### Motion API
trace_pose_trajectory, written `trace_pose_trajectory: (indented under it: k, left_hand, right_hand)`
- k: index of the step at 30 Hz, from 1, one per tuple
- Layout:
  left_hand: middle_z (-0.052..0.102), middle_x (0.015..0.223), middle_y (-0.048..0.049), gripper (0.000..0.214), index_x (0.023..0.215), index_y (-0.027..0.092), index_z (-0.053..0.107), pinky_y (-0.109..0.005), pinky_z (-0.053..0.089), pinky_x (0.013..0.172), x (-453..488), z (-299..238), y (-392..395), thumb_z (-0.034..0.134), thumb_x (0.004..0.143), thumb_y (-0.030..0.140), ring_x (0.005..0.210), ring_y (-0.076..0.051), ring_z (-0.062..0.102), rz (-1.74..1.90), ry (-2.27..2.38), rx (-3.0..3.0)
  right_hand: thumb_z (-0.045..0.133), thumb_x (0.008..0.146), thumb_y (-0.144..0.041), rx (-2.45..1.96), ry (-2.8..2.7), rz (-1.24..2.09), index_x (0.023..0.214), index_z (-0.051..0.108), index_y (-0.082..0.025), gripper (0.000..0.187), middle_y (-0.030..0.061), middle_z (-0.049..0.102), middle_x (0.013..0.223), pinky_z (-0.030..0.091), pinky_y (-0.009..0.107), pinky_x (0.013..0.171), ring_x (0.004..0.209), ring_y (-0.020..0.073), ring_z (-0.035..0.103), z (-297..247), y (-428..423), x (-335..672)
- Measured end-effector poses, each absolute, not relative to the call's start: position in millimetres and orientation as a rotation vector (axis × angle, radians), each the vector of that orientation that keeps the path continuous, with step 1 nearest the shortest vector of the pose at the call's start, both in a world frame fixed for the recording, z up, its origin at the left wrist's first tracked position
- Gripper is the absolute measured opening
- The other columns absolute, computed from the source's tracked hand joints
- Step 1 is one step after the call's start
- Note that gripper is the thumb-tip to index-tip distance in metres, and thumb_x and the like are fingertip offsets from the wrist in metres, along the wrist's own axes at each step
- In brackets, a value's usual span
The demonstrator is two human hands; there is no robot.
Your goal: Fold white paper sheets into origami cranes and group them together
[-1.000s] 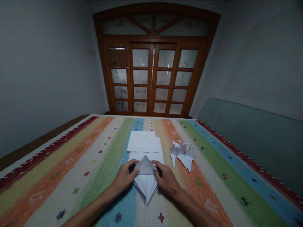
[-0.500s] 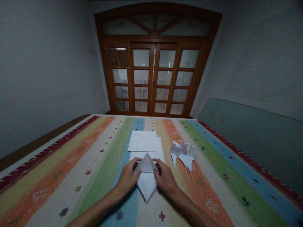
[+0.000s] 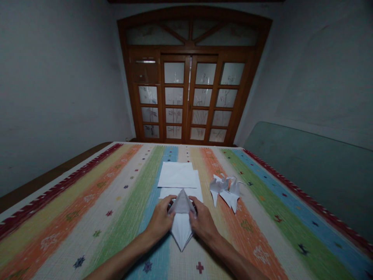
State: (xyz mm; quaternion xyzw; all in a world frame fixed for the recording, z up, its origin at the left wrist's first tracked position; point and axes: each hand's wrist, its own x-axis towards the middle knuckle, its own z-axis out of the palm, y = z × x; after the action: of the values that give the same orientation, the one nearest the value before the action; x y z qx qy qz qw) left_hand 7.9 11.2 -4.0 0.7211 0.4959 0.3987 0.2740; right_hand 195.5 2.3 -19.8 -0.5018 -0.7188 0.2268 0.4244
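A folded sheet of white paper, diamond-shaped with a raised pointed flap at the top, is held between both hands above the table's near middle. My left hand closes on its left edge, thumb in front and fingers curled behind. On the opposite edge my right hand grips in the same way. The fingertips behind the paper are partly hidden. Just beyond lie flat white paper sheets, overlapping, the nearer one partly covered by the raised flap. To the right of my right hand sit folded paper cranes, close together.
A striped, colourful tablecloth covers the table. Behind it stands a wooden door with glass panes. A pale green panel leans along the right wall, beside the table.
The sides of the folded paper have drawn inward, so it looks narrower. My left hand has shifted slightly right; my right hand has barely moved.
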Motion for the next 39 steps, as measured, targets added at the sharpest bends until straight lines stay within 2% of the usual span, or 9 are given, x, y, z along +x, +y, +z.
trace_pose_trajectory:
  k: [4,10,16,19,25,30,34,39]
  left_hand:
    - [0.071,0.107,-0.008,0.052,0.119,0.018,0.063,-0.038,0.048,0.091,9.8,-5.3,11.3,0.058,0.069,0.004,0.098,-0.026,0.064,1.075,1.33,1.968]
    - [0.07,0.104,-0.0082,0.05,0.119,0.018,0.063,-0.035,0.048,0.085,12.2,-0.4,9.6,0.054,0.072,0.003,0.094,-0.025,0.064,1.115,1.286,1.988]
    - [0.068,0.1,-0.0053,0.052,0.123,0.019,0.06,-0.028,0.046,0.067,12.8,-1.1,9.6,0.056,0.073,0.006,0.067,-0.016,0.058,1.142,1.26,1.855]
    - [0.065,0.103,-0.0053,0.055,0.129,0.019,0.055,-0.025,0.044,0.06,12.1,1.3,8.5,0.059,0.074,0.01,0.061,-0.013,0.054,1.155,1.197,1.768]
    - [0.064,0.105,-0.0058,0.043,0.127,0.02,0.057,-0.026,0.046,0.065,7.5,4.7,6.5,0.055,0.084,0.022,0.068,-0.014,0.056,1.205,1.116,1.63]
    - [0.065,0.107,-0.0058,0.049,0.124,0.02,0.059,-0.023,0.044,0.061,5.4,-2.3,11.8,0.054,0.075,0.012,0.067,-0.013,0.055,1.225,1.129,1.59]
    - [0.064,0.109,-0.0074,0.045,0.116,0.018,0.062,-0.024,0.048,0.065,4.1,-3.8,12.9,0.055,0.073,0.008,0.078,-0.015,0.061,1.219,1.154,1.646]
    - [0.065,0.107,-0.0072,0.033,0.103,0.02,0.069,-0.028,0.052,0.072,1.4,-1.3,9.9,0.056,0.075,0.007,0.09,-0.019,0.064,1.193,1.169,1.778]
  right_hand:
    - [0.052,0.071,-0.007,-1.274,-1.774,0.527,0.124,0.06,-0.014,0.054,0.0141,0.072,0.113,0.052,0.037,0.092,0.099,0.0263,0.068,-21.5,3.0,194.4]
    - [0.052,0.072,-0.005,-1.259,-1.754,0.511,0.126,0.059,-0.017,0.055,0.0079,0.072,0.097,0.053,0.033,0.08,0.083,0.0223,0.067,-21.6,2.9,190.4]
    - [0.051,0.075,-0.007,-1.242,-1.73,0.513,0.13,0.055,-0.018,0.057,0.0074,0.07,0.097,0.054,0.033,0.079,0.081,0.0214,0.066,-21.8,0.9,189.5]
    - [0.052,0.075,-0.008,-1.25,-1.716,0.517,0.132,0.054,-0.018,0.058,0.0081,0.068,0.1,0.055,0.034,0.076,0.077,0.0205,0.065,-22.2,1.2,191.1]
    - [0.056,0.078,-0.016,-1.241,-1.633,0.558,0.135,0.049,-0.019,0.058,0.0075,0.065,0.104,0.056,0.031,0.068,0.067,0.0157,0.062,-21.7,0.7,192.2]
    - [0.054,0.086,-0.024,-1.201,-1.587,0.638,0.13,0.048,-0.019,0.044,0.004,0.062,0.093,0.054,0.027,0.061,0.066,0.0157,0.063,-16.2,-0.8,193.1]
    - [0.049,0.091,-0.023,-1.183,-1.668,0.643,0.123,0.05,-0.018,0.032,0.0021,0.063,0.083,0.053,0.028,0.065,0.069,0.0177,0.064,-12.5,-2.4,196.9]
    - [0.048,0.084,-0.01,-1.153,-1.803,0.593,0.113,0.054,-0.019,0.031,0.0022,0.067,0.083,0.05,0.03,0.074,0.076,0.0186,0.065,-13.7,-3.5,201.9]
